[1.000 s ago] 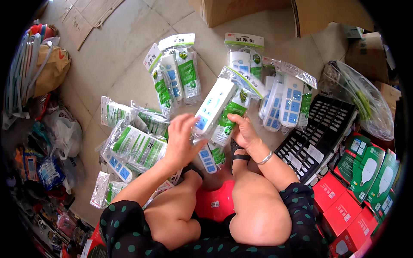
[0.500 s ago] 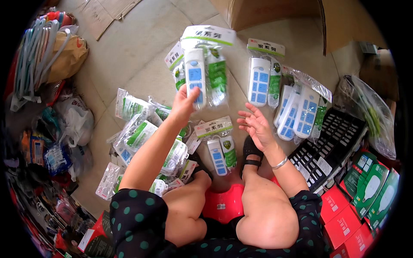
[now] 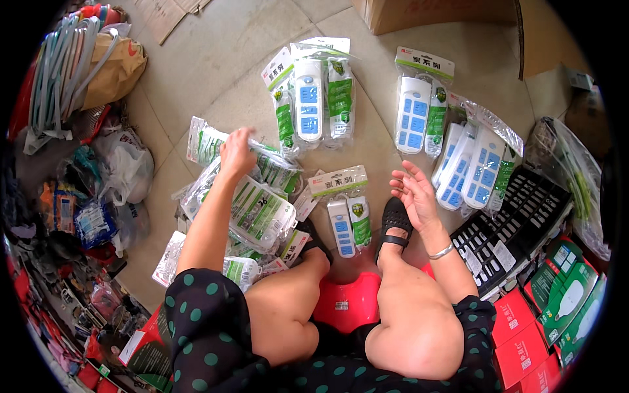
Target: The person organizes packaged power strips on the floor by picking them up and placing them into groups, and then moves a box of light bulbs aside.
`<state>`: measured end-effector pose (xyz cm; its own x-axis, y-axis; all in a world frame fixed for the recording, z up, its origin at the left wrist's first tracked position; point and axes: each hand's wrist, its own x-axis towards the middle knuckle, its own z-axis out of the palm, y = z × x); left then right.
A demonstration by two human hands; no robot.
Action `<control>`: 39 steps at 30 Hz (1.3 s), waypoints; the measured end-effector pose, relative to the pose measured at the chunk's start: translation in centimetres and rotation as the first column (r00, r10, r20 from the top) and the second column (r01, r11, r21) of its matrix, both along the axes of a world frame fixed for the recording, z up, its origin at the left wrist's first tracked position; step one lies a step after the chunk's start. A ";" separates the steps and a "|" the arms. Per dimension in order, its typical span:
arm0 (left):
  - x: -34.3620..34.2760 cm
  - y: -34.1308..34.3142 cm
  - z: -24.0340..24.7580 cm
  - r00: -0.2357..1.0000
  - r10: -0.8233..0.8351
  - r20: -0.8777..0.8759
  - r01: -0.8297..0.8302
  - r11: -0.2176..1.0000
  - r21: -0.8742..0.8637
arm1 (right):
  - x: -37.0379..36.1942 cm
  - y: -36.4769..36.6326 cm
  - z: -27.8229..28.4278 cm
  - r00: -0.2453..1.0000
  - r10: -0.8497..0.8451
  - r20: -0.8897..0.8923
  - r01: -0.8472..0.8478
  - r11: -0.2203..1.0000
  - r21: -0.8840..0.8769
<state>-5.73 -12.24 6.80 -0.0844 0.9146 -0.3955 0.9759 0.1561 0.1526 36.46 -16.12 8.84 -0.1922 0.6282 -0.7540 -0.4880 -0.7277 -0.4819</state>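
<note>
My left hand (image 3: 237,154) is over the pile of packaged power strips (image 3: 262,213) at left, on or just above the upper packs. Its fingers are partly hidden and slightly smeared. With palm turned up and fingers apart, my right hand (image 3: 417,191) holds nothing above my right foot. Between my feet and the far group lies a small packaged power strip (image 3: 341,226), white with blue sockets. Farther off, a white power strip (image 3: 308,99) in clear wrap rests among green-and-white packs. Two more groups lie at right: a single packaged strip (image 3: 413,111) and several overlapping strips (image 3: 481,171).
A black slotted tray (image 3: 504,229) and red boxes (image 3: 521,357) stand at right, beside green bulb boxes (image 3: 569,288). An open cardboard box (image 3: 439,16) is at the far side. Hangers (image 3: 56,78) and plastic bags (image 3: 124,167) crowd the left. Under me is a red stool (image 3: 345,302).
My left hand has let go of the packaged power strip, now lying with the far group, and moved left and nearer to the pile. My right hand stays about where it was.
</note>
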 end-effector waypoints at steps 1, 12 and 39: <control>0.0 -0.6 0.0 0.988 -0.144 -0.056 0.126 0.961 -0.247 | 0.5 -0.2 -0.1 1.000 0.002 0.005 -0.002 1.000 -0.005; -0.2 0.0 1.7 0.979 0.008 -0.202 -0.038 0.989 -0.144 | 1.0 -0.4 0.1 1.000 -0.007 0.018 0.007 1.000 -0.010; -6.0 -2.5 8.7 -0.152 0.472 0.868 -0.607 0.649 -0.459 | 1.5 -0.5 -0.1 0.996 -0.047 0.069 0.050 0.998 -0.042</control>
<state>-11.71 -14.79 15.48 -0.2339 0.7893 -0.5677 -0.3620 0.4712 0.8043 37.92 -16.58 8.73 -0.1095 0.6015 -0.7913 -0.4900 -0.7253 -0.4835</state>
